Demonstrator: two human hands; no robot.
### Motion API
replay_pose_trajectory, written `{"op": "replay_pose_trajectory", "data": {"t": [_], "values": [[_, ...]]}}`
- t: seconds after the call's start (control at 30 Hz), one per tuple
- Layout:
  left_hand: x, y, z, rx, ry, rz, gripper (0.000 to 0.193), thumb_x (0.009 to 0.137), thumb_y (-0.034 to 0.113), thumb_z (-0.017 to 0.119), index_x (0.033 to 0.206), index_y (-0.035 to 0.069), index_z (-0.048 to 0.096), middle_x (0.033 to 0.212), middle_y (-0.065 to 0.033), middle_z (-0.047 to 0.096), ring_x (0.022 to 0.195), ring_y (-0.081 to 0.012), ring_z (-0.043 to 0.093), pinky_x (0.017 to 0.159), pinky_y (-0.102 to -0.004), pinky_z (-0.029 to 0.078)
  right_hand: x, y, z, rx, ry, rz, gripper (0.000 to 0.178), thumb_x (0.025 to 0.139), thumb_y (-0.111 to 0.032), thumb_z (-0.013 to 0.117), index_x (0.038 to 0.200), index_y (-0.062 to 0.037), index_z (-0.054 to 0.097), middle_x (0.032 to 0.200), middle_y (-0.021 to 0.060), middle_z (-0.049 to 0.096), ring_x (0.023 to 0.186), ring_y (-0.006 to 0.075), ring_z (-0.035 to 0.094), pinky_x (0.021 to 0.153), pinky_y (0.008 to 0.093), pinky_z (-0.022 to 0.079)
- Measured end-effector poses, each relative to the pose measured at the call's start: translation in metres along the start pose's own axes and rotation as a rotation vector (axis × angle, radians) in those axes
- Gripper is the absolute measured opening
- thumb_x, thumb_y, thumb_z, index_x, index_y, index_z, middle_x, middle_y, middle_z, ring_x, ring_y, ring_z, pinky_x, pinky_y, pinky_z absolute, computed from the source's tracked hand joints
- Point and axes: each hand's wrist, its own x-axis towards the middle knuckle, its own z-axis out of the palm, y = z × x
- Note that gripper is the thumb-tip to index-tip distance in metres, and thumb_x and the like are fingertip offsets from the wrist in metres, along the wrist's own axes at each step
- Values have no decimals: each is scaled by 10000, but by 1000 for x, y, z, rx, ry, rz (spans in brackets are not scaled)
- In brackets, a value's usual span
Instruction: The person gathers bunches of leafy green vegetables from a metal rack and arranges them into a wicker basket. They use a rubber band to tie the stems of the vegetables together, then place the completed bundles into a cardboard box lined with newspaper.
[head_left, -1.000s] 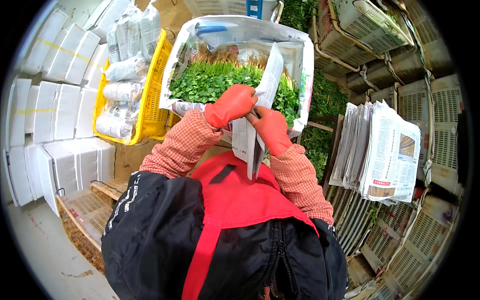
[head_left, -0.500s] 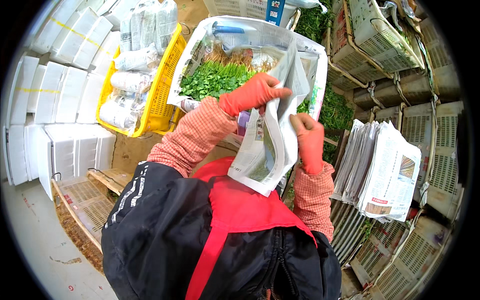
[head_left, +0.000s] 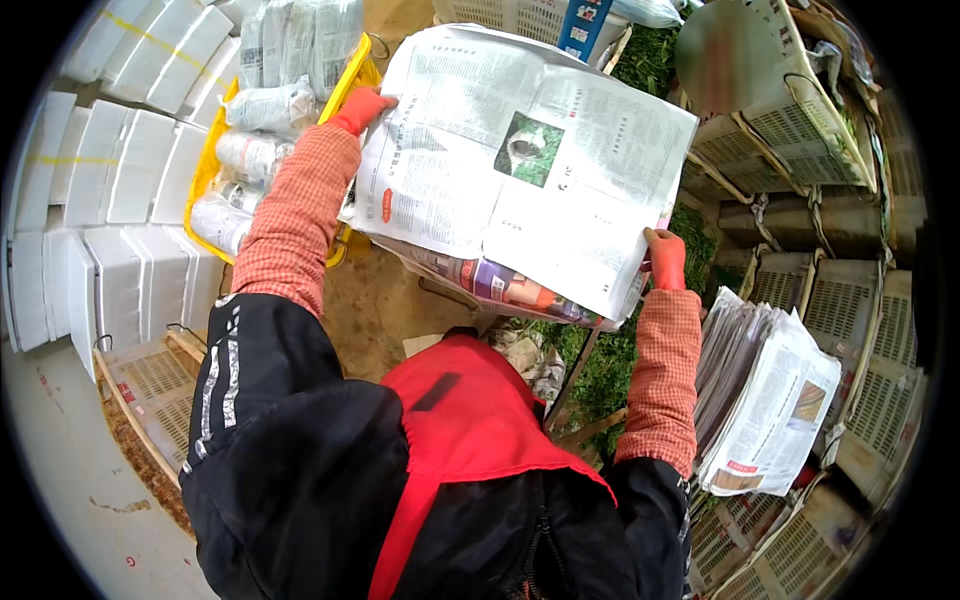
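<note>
Though thin, rectangular newspaper [head_left: 450, 150] (softly creased)

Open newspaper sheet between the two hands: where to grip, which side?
Probably pinch the newspaper sheet by its opposite side edges, coming in from left and right, where the left hand and right hand are: it's thin, broad and spread nearly flat, so two-edge support should limit sagging.

Brown floor [head_left: 375, 295], apparently bearing loose greens [head_left: 612, 372] and a yellow crate [head_left: 349, 78].
</note>
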Motion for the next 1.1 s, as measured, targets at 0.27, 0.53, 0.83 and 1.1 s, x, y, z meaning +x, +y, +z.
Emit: {"op": "replay_pose_trajectory", "data": {"t": [0.27, 0.53, 0.83, 1.1], "values": [[-28, 7, 67, 407, 629, 332, 570, 789, 245, 661, 1251, -39, 484, 1172, -219, 575, 1099, -377, 536, 954, -397, 420, -6, -21, 15, -588, 246, -183, 410, 822, -273, 613, 1146, -22, 608, 1048, 219, 642, 976, 362, 617, 833, 403, 487], [-50, 18, 151, 923, 98, 608, 685, 792, 410, 621, 1394, 196, 375, 1419, -168, 355, 1341, -388, 262, 1022, -650, 181, 30, -47, 121, -891, 142, -644, 747, 761, -379, 694, 1403, -205, 353, 1401, 183, 376, 1296, 370, 350, 975, 598, 305], [-37, -43, 183, 989, 150, 532, 680, 805, 378, 601, 1409, 201, 345, 1417, -136, 367, 1313, -376, 305, 988, -639, 239, 47, 2, 151, -840, 180, -584, 657, 794, -418, 625, 1368, -180, 410, 1381, 176, 407, 1272, 367, 375, 989, 592, 258], [-6, -43, 172, 979, 78, 518, 574, 810, 352, 586, 1320, 111, 479, 1298, -166, 508, 1250, -335, 426, 1014, -542, 314, -2, 7, 82, -273, 445, -775, 433, 762, -170, 661, 1163, -31, 575, 1101, 142, 604, 1047, 295, 546, 869, 412, 442]]}}
